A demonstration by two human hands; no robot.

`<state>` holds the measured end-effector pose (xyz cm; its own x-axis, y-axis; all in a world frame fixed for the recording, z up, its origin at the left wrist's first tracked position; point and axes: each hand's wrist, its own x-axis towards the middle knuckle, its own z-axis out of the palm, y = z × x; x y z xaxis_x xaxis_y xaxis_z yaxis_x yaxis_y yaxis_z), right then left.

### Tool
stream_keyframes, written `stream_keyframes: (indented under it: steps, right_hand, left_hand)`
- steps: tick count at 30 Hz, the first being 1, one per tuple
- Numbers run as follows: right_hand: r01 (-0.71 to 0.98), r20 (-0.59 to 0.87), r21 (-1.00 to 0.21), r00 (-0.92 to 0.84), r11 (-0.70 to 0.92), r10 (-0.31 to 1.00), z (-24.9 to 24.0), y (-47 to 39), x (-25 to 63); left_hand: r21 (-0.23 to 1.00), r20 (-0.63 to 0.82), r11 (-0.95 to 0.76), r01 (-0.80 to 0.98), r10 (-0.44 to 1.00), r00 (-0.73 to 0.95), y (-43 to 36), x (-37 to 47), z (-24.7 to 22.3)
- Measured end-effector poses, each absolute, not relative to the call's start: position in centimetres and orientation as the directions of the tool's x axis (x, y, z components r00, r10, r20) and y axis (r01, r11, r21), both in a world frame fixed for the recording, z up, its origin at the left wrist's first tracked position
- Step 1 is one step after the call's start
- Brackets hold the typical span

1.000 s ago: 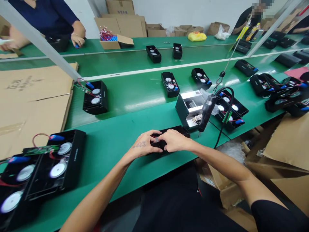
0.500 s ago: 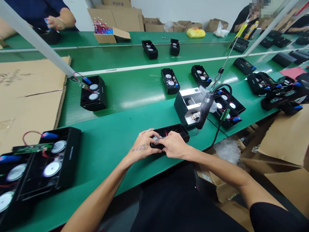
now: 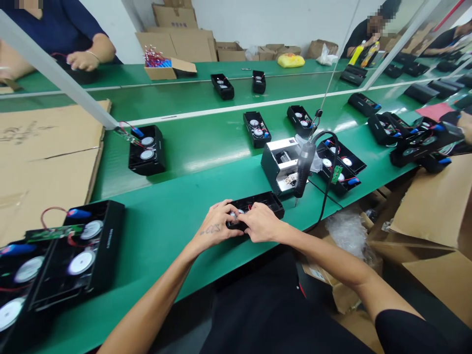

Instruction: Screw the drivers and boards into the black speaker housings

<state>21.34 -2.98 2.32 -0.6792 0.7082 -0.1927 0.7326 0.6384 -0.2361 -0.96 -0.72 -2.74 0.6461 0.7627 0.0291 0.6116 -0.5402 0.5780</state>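
Note:
A black open casing (image 3: 271, 202) lies on the green table in front of me. My left hand (image 3: 217, 222) grips its left end, thumb at the near side and fingers over the far side. My right hand (image 3: 261, 222) is bent over the casing's middle, its fingertips close to my left fingers at a round silver part; whatever they pinch is hidden. Just beyond the casing's right end stands a black and silver machine (image 3: 280, 164). A black electric screwdriver (image 3: 303, 172) hangs on a cable in front of that machine.
Opened casings with round speakers and blue batteries (image 3: 79, 213) sit at the left. More casings (image 3: 257, 129) stand on the green line behind. A cardboard sheet (image 3: 47, 152) lies at left, cardboard boxes (image 3: 431, 211) at right. People sit across the line.
The view has shifted slightly, so the back of the room shows more. My hands stay on the casing, with little movement. A person's hand has appeared at the right edge.

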Motion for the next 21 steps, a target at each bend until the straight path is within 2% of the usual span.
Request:
stream_keyframes:
  steps: [11, 14, 19, 21]
  right_hand:
    - [0.756, -0.242, -0.269, -0.653, 0.597, 0.718, 2.6, -2.5, 21.0]
    - [0.73, -0.247, -0.264, -0.683, 0.63, 0.688, 1.9, -2.6, 20.8]
    - [0.663, -0.188, -0.291, -0.747, 0.69, 0.638, 1.5, -4.7, 21.0]
    - [0.636, -0.058, -0.344, -0.749, 0.691, 0.66, 2.3, -5.7, 22.5]
  left_hand:
    - [0.585, 0.026, -0.537, 0.608, 0.761, 0.648, -1.0, -0.9, -2.4]
    - [0.599, 0.02, -0.531, 0.6, 0.759, 0.651, -1.1, -0.7, -2.3]
    - [0.561, 0.078, -0.579, 0.592, 0.748, 0.659, -2.4, -0.5, -2.3]
    - [0.502, 0.142, -0.63, 0.593, 0.736, 0.661, -3.5, -0.4, -2.5]
